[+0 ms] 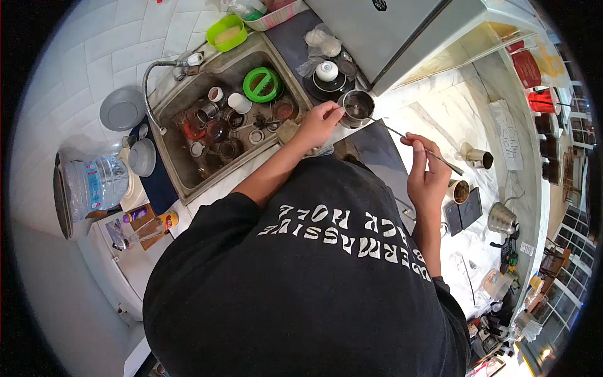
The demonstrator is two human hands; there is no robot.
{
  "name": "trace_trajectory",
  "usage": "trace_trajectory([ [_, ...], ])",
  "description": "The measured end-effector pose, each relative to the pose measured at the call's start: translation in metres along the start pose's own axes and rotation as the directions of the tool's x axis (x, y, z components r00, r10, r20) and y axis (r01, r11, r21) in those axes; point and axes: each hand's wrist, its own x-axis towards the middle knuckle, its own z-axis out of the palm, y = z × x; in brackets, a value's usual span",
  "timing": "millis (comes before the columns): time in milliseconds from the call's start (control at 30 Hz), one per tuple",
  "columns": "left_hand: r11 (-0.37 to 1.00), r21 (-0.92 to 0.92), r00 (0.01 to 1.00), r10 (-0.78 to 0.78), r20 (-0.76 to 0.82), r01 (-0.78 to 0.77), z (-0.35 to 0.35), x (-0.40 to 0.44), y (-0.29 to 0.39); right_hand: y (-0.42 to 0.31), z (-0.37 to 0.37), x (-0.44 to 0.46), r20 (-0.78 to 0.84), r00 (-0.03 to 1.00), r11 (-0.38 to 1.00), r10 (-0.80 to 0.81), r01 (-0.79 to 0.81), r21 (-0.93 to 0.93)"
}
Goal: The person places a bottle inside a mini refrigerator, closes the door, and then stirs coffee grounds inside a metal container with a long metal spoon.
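My left hand (319, 127) is closed on the near-left side of a small metal cup (358, 107), whose dark inside faces up. In my right hand (427, 173) is a long thin spoon (445, 161), gripped between thumb and fingers. The spoon's far end reaches down to the cup's rim; its tip is hard to make out. Just beyond the cup stands a black pot or kettle with a white knob lid (326, 71). Close to my right wrist sits a cup of brown grounds (459, 191) on the marble counter (433, 113).
On the left, a metal sink (179, 179) holds dirty jars, cups and a green-rimmed lid (262, 85) under a curved faucet (148, 94). Along the right counter are a metal cup (478, 158), a dark scale (463, 209) and a steel kettle (502, 218). A refrigerator (408, 31) stands ahead.
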Motion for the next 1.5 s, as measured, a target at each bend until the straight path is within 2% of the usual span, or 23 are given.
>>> trace_trajectory([
  [100, 1.0, -0.011, 1.0, 0.009, 0.0, -0.009, 0.0, 0.0, -0.001, -0.008, 0.005, 0.002, -0.016, 0.997, 0.997, 0.072, -0.073, -0.012],
  [133, 1.0, -0.017, 1.0, 0.003, -0.001, -0.003, 0.0, -0.001, 0.0, -0.005, 0.01, 0.003, -0.061, 0.998, 1.0, 0.028, -0.028, 0.004],
  [267, 1.0, -0.01, 1.0, -0.004, 0.0, 0.004, -0.001, -0.003, 0.009, -0.001, 0.022, -0.001, -0.075, 0.996, 0.999, 0.037, -0.039, -0.023],
  [367, 1.0, 0.002, 1.0, -0.011, 0.016, 0.011, -0.001, -0.003, 0.007, 0.004, 0.027, -0.007, -0.099, 0.995, 1.0, -0.012, 0.01, -0.015],
  [567, 1.0, -0.001, 1.0, -0.01, 0.011, 0.01, 0.0, 0.0, 0.001, -0.014, 0.018, -0.001, -0.117, 0.993, 1.0, 0.023, -0.023, 0.0],
  [767, 1.0, 0.007, 1.0, 0.01, 0.019, -0.01, -0.003, -0.002, 0.007, -0.009, 0.021, 0.004, -0.167, 0.984, 0.992, 0.057, -0.037, 0.118],
  [900, 0.999, 0.038, 1.0, 0.007, 0.027, -0.008, -0.004, -0.003, 0.012, -0.006, 0.02, 0.009, -0.099, 0.994, 0.998, 0.047, -0.044, 0.035],
  [1100, 0.999, 0.017, 0.998, -0.046, 0.043, 0.045, -0.005, -0.002, 0.011, 0.003, 0.033, 0.0, -0.097, 0.994, 0.998, 0.053, -0.049, 0.045],
  [1200, 0.998, 0.015, 0.998, -0.059, 0.027, 0.058, -0.004, -0.004, 0.013, 0.017, 0.039, -0.007, -0.107, 0.993, 0.998, -0.054, 0.058, 0.036],
  [1300, 1.0, -0.012, 1.0, 0.007, 0.005, -0.007, -0.003, -0.002, 0.005, 0.019, 0.036, -0.008, -0.133, 0.971, 0.978, -0.199, 0.205, 0.027],
  [1500, 0.999, -0.041, 1.0, -0.001, 0.001, 0.001, -0.001, -0.001, 0.005, 0.024, 0.039, -0.006, -0.125, 0.969, 0.974, -0.212, 0.22, 0.052],
])
